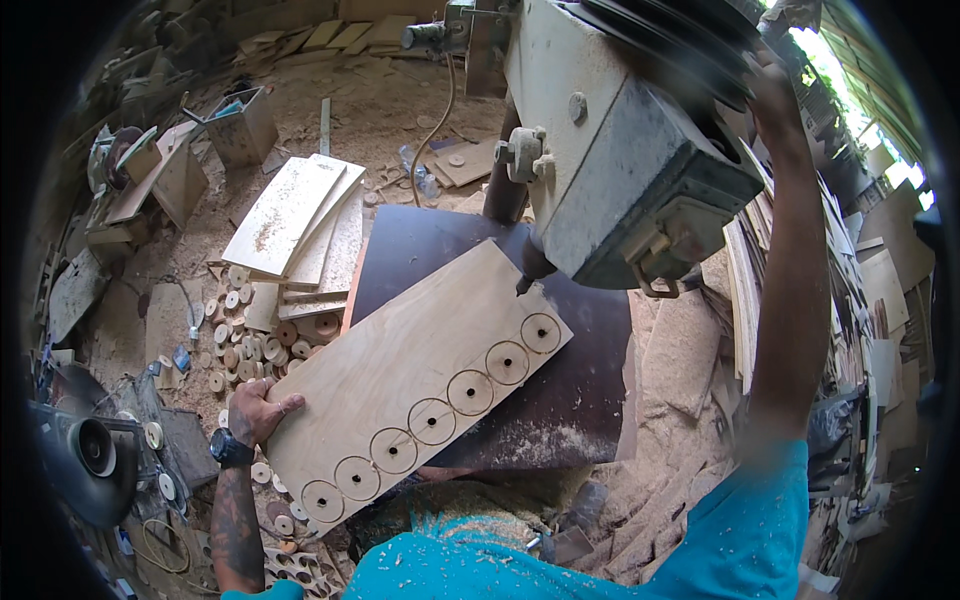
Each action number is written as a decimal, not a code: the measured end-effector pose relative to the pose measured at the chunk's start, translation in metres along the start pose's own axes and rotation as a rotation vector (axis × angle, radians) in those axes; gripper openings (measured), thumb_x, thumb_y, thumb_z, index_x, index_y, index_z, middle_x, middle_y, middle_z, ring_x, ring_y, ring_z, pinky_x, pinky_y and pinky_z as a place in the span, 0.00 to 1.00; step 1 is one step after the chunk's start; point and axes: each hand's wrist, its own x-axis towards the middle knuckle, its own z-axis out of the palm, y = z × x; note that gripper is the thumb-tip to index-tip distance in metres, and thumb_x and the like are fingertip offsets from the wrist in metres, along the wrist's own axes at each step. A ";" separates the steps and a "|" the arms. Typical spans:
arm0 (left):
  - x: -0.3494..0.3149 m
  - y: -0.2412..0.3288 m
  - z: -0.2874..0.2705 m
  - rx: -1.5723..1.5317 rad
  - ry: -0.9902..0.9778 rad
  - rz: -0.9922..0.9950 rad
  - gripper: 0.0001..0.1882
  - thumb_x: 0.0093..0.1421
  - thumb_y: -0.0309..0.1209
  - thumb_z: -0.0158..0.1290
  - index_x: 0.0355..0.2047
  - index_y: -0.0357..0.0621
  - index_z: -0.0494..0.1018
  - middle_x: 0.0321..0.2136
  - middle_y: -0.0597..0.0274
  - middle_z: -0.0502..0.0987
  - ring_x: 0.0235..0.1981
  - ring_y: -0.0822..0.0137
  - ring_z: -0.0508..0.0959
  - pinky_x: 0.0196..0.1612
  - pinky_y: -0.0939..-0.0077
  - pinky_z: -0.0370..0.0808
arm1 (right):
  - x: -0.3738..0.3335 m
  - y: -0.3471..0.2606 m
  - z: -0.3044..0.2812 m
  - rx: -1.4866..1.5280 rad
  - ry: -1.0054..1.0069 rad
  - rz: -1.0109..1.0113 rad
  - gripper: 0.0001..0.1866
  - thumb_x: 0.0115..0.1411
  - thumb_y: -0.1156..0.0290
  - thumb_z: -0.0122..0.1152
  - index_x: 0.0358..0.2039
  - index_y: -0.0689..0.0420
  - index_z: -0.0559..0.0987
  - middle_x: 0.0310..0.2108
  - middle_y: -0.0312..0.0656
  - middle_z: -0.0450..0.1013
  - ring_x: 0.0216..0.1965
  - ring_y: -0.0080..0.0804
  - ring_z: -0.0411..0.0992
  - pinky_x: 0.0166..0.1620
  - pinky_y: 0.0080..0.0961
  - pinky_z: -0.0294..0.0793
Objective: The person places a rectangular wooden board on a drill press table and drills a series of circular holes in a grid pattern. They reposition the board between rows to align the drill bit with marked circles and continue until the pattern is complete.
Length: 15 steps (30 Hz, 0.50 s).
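Observation:
A pale plywood board (400, 370) lies slanted on the dark machine table (590, 380). Several round discs are cut in a row along its near edge. My left hand (256, 410), with a dark watch on the wrist, grips the board's left end. The cutter (522, 284) of the grey drill press (620, 150) hangs just above the board's far edge. My right arm reaches up past the machine head; my right hand (775, 95) is raised at the top of the machine, its fingers hidden behind it.
Stacked plywood sheets (300, 225) and a pile of cut wooden discs (245, 345) lie on the sawdust floor at left. A wooden box (240, 125) stands further back. Offcut boards lean at right (880, 290). Sawdust covers the table's front edge.

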 end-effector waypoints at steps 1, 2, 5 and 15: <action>0.002 0.001 -0.002 0.008 -0.009 0.009 0.35 0.46 0.64 0.65 0.30 0.38 0.82 0.20 0.48 0.79 0.24 0.55 0.81 0.31 0.61 0.75 | 0.000 0.000 0.000 0.026 0.001 -0.003 0.19 0.64 0.77 0.51 0.55 0.64 0.73 0.46 0.42 0.75 0.44 0.25 0.75 0.47 0.22 0.76; 0.004 0.002 -0.003 0.021 -0.014 -0.017 0.35 0.47 0.64 0.65 0.30 0.38 0.82 0.20 0.48 0.79 0.24 0.54 0.81 0.31 0.61 0.75 | -0.001 -0.001 0.000 0.020 0.013 0.002 0.19 0.64 0.77 0.50 0.56 0.65 0.72 0.46 0.43 0.75 0.44 0.25 0.75 0.47 0.22 0.76; 0.008 0.001 -0.003 0.065 -0.020 -0.048 0.36 0.47 0.64 0.64 0.29 0.38 0.82 0.20 0.47 0.79 0.24 0.54 0.80 0.31 0.61 0.75 | -0.004 -0.008 0.003 -0.048 0.037 0.048 0.23 0.64 0.77 0.49 0.60 0.65 0.69 0.48 0.44 0.75 0.45 0.26 0.76 0.47 0.22 0.76; 0.007 -0.011 0.005 0.023 0.026 -0.004 0.33 0.48 0.61 0.66 0.26 0.36 0.80 0.17 0.52 0.77 0.19 0.61 0.78 0.27 0.65 0.73 | -0.045 -0.056 0.044 -0.055 0.183 0.051 0.31 0.62 0.76 0.47 0.67 0.67 0.60 0.53 0.52 0.71 0.45 0.32 0.78 0.45 0.31 0.84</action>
